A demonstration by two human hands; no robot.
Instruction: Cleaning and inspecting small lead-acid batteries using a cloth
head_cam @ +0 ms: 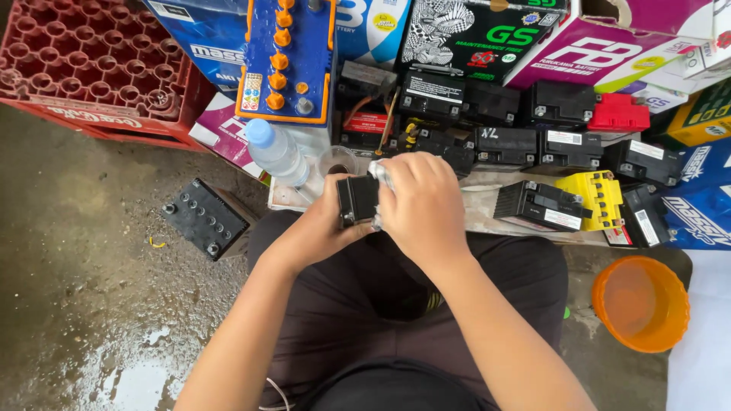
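Up at the far left stands one red plastic crate (91,65) full of round holes, on the wet grey concrete floor (84,304). Next to it, lower down, one flat black battery with six small caps (205,219) lies on the floor by itself. Going right, one tall blue battery with orange caps (288,57) stands up, and I count six orange caps in a row on it. Just below it lies one clear plastic water bottle with a blue cap (274,151). Near the middle, the left hand (324,228) is wrapped around one small black box-shaped battery (356,199) and holds it tight from the side, above the person's lap in black trousers. The right hand (422,202) is closed on one small white cloth (379,173) and presses it on the top and side of that battery, so the two hands touch the same battery. Behind the hands, many more small black batteries (506,144) sit close together in rows; some hide each other, so I cannot count them all. Among them are one red battery (618,114) and one yellow battery (598,198). Behind them lean coloured cardboard boxes (487,30). At the far right, one round orange plastic bowl (641,303) sits on the floor, well apart from the hands.
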